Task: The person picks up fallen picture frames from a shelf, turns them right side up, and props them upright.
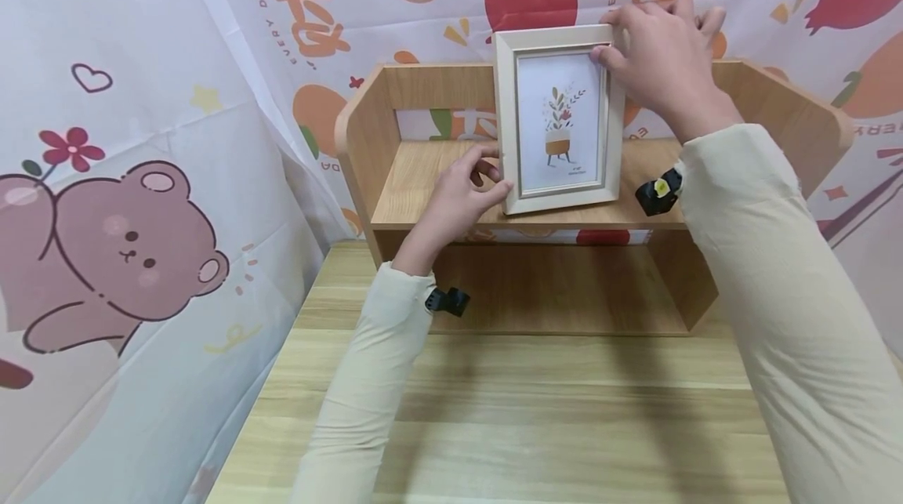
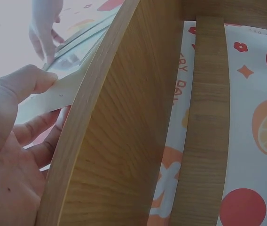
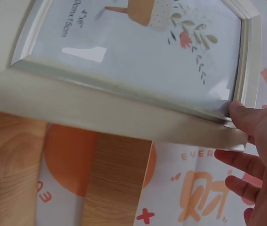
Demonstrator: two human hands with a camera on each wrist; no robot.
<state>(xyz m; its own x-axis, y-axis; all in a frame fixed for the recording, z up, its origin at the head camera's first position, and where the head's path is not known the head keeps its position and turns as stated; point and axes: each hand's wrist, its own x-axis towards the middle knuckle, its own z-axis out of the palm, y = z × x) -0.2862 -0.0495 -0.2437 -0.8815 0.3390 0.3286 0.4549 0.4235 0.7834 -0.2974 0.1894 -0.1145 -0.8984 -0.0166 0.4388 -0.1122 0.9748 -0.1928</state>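
Observation:
A cream picture frame with a potted-plant print stands on the upper board of a wooden shelf, tilted slightly in the head view. My right hand grips its upper right corner, thumb on the front moulding. In the right wrist view the thumb lies at the corner, with the other fingers reaching behind it. Low on the left side, my left hand pinches the edge. The left wrist view shows that thumb over the frame and the fingers curled beneath, partly hidden by the shelf board.
Raised side panels bound the shelf's upper level, and a lower compartment lies underneath. It stands on a light wood-grain table. Fruit-printed cloth hangs behind, and a bear-printed curtain is at the left.

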